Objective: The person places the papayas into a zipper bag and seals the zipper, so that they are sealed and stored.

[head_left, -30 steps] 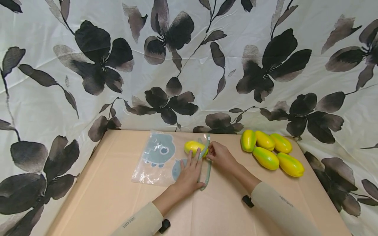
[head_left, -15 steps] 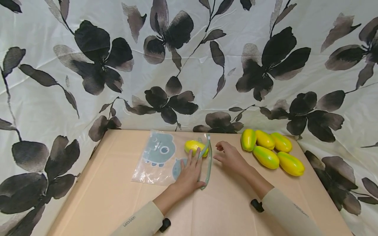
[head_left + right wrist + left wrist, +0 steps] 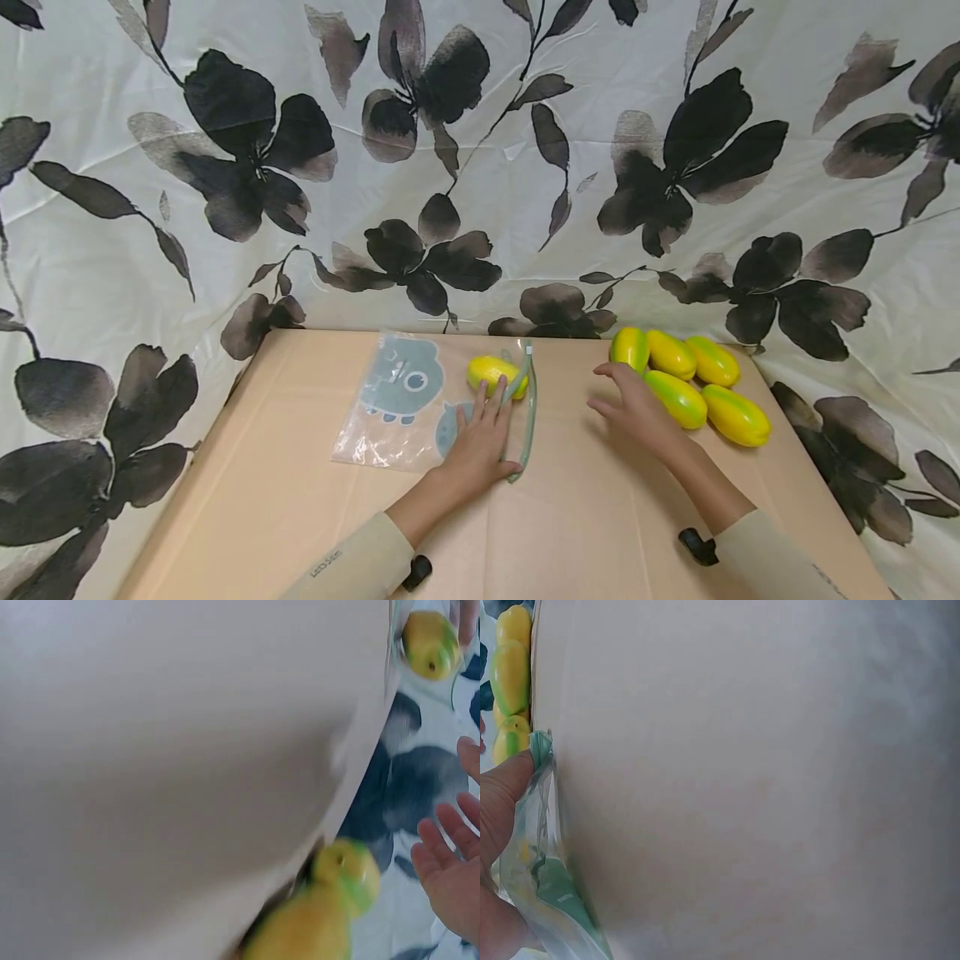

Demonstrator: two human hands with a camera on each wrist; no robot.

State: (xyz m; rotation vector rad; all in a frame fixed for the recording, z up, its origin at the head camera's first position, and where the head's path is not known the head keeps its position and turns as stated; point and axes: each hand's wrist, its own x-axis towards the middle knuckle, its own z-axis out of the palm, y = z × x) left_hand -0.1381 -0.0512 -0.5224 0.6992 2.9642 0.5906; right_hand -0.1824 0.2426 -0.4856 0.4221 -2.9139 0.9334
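Observation:
A clear zip bag [image 3: 390,437] with blue-grey cartoon prints lies flat, its green zip edge [image 3: 532,417] parted and facing right. Inside, near that mouth, is one yellow-green oblong fruit [image 3: 486,370], like a mango. My left hand [image 3: 474,442] rests on the bag with fingers spread; its thumb [image 3: 502,787] touches the lower corner of the zip edge in the left wrist view. My right hand [image 3: 637,408] hovers beside several similar fruits [image 3: 738,417], fingers loosely bent and holding nothing. The right wrist view shows its spread fingers [image 3: 442,840] apart from the blurred fruit [image 3: 307,930].
A beige tabletop [image 3: 300,517] bears everything. The fruits lie close together at its far right. Behind it hangs a white cloth [image 3: 540,192] with dark flower prints. Small black wrist cameras [image 3: 697,547] sit below both beige sleeves [image 3: 352,558].
My right hand has left the bag's zip edge and moved right to the fruit group, its fingers loosening. The left hand, bag and fruits stay in place.

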